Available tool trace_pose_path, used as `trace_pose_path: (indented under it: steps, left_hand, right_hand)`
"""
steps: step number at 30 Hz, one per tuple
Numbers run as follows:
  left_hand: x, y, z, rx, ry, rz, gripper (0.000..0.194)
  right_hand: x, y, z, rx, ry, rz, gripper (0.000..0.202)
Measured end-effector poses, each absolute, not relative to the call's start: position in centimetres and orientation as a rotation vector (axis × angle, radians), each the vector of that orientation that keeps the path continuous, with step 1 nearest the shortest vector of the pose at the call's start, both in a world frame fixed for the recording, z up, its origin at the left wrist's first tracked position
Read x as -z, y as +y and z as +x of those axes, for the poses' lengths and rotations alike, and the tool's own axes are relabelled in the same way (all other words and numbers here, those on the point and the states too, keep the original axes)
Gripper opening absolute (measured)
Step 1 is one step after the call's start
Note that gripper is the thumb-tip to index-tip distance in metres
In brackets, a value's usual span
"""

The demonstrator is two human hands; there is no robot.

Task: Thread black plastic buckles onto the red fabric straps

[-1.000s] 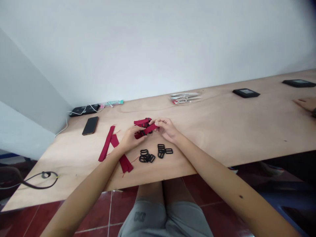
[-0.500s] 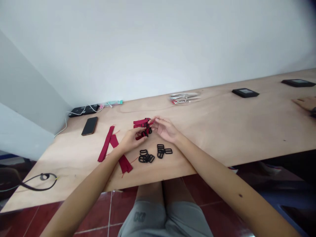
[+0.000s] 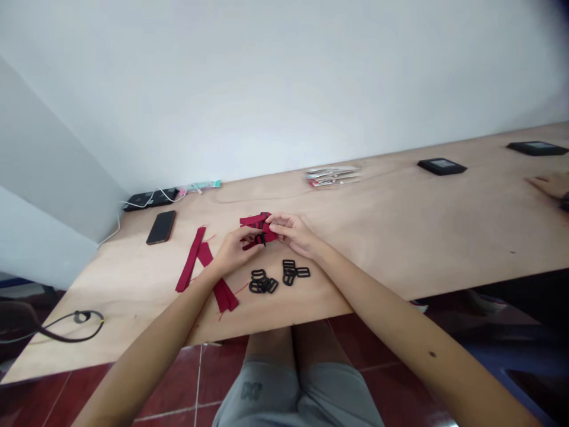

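My left hand (image 3: pixel 237 248) is closed on a red webbing strap with a black buckle (image 3: pixel 260 239), held just above the table. From the other side, my right hand (image 3: pixel 296 234) pinches the red strap (image 3: pixel 269 232) between thumb and fingers. Behind my fingers lie more red straps with black buckles (image 3: pixel 253 220), partly hidden. Loose red straps (image 3: pixel 191 260) rest left of my left hand, some under my forearm. Two small groups of black plastic slider buckles, one on the left (image 3: pixel 262 282) and one on the right (image 3: pixel 291 273), lie nearer the table edge.
A phone (image 3: pixel 161 227) and black boxes with a white cable (image 3: pixel 151 199) are at the left. Plastic packets (image 3: pixel 333 177) lie by the wall. Two black devices, one nearer (image 3: pixel 441 166) and one farther (image 3: pixel 537 148), sit at the right, near another person's hand (image 3: pixel 551 185).
My right hand has closed its fingers on the red strap, which now lies flatter across the black buckle. My left hand has stayed nearly in place.
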State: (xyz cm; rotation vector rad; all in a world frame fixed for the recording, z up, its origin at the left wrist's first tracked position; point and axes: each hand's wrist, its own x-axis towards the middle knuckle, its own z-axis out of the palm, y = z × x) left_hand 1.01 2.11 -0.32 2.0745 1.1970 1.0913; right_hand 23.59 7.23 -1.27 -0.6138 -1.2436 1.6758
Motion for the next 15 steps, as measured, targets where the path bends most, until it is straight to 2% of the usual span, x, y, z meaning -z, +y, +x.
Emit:
trace_pose_path:
  steps: [15]
  left_hand:
    - [0.78,2.73,0.58,-1.246,1.084,1.872,0.042]
  right_hand:
    - [2.23,7.16,23.54,-1.640,-1.462,-0.607,0.036]
